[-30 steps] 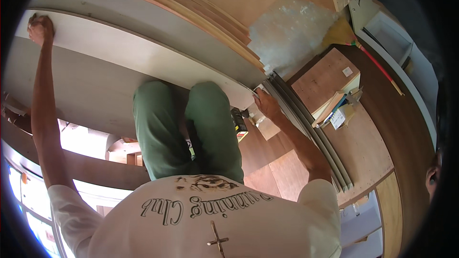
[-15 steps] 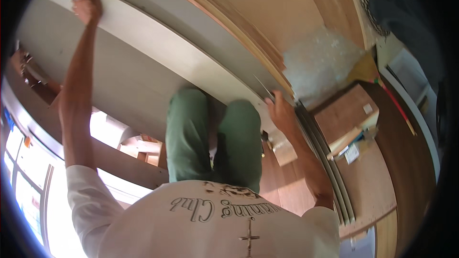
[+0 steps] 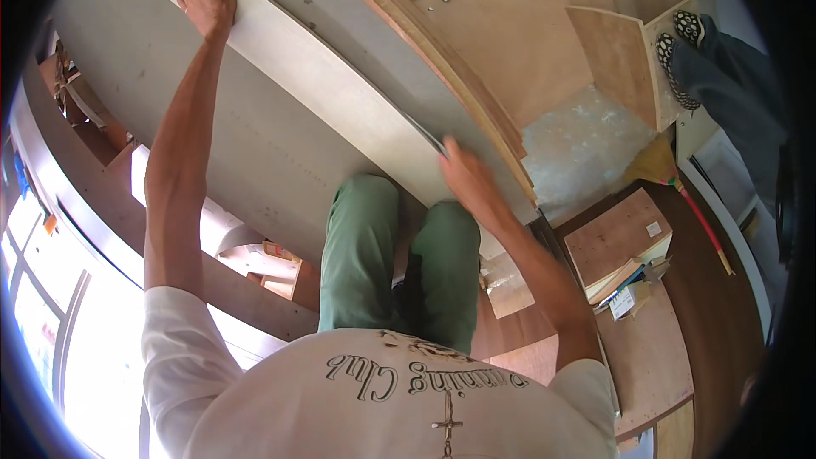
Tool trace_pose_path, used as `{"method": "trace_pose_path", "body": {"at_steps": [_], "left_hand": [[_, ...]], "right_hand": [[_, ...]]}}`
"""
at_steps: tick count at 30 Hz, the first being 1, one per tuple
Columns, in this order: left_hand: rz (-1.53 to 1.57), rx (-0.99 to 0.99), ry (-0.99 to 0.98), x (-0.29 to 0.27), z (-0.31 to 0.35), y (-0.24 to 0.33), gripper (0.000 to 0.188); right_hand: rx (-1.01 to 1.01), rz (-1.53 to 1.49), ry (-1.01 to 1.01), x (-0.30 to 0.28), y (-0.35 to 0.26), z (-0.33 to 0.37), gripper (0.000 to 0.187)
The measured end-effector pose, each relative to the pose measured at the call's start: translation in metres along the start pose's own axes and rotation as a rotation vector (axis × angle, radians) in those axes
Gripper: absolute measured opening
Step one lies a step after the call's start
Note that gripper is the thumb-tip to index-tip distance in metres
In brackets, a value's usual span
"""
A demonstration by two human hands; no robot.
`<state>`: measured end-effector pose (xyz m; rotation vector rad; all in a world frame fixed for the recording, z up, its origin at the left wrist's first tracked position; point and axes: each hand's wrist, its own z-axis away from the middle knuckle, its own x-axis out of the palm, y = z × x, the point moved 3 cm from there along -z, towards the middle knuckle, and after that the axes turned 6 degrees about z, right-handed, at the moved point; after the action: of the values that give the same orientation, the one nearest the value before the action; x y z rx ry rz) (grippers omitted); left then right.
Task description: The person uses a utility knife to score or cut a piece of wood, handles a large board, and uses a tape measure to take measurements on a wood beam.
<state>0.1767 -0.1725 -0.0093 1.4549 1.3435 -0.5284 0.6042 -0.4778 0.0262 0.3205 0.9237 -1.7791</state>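
A long pale grey board [image 3: 289, 110] runs from the upper left down toward the middle, in front of my green-trousered legs [image 3: 391, 255]. My left hand [image 3: 206, 2] rests on the board's far edge at the upper left, fingers curled over it. My right hand [image 3: 463, 177] presses on the board's near right end, where a thin dark strip shows along the edge. Behind the board lies a curved stack of plywood sheets [image 3: 442, 59].
A small plywood box [image 3: 619, 242] with books and packets beside it sits at the right. A broom [image 3: 680, 183] lies by it. Another person's patterned shoes and dark trousers [image 3: 705, 51] are at the upper right near a wooden cabinet [image 3: 620, 51]. Bright windows [image 3: 51, 306] lie left.
Both hands have slid along the board toward the upper left, and the view has tilted, bringing the other person's feet and the cabinet into sight.
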Motion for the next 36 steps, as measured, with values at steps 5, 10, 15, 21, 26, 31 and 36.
{"method": "trace_pose_path", "body": {"at_steps": [5, 10, 15, 21, 26, 31, 36], "left_hand": [[-0.049, -0.017, -0.007, -0.002, 0.003, 0.007, 0.032], [-0.013, -0.039, -0.013, -0.003, -0.002, 0.007, 0.033], [-0.010, -0.047, -0.040, 0.003, -0.009, 0.011, 0.033], [-0.026, -0.079, -0.082, -0.005, -0.012, -0.002, 0.036], [0.022, -0.174, -0.136, -0.011, -0.014, 0.010, 0.037], [0.019, -0.164, -0.135, -0.009, -0.016, 0.002, 0.037], [0.038, -0.147, -0.154, -0.001, -0.020, 0.009, 0.037]], "right_hand": [[0.065, 0.050, -0.118, -0.005, 0.045, 0.058, 0.023], [-0.186, -0.052, 0.152, -0.041, -0.079, -0.062, 0.021], [-0.275, -0.026, 0.176, -0.062, -0.170, -0.171, 0.022], [-0.077, 0.020, -0.022, -0.026, -0.074, -0.072, 0.038], [-0.037, 0.072, 0.000, -0.037, -0.040, -0.012, 0.024], [-0.204, -0.027, 0.102, -0.083, -0.183, -0.161, 0.021], [-0.267, 0.024, 0.079, -0.093, -0.235, -0.227, 0.017]]}}
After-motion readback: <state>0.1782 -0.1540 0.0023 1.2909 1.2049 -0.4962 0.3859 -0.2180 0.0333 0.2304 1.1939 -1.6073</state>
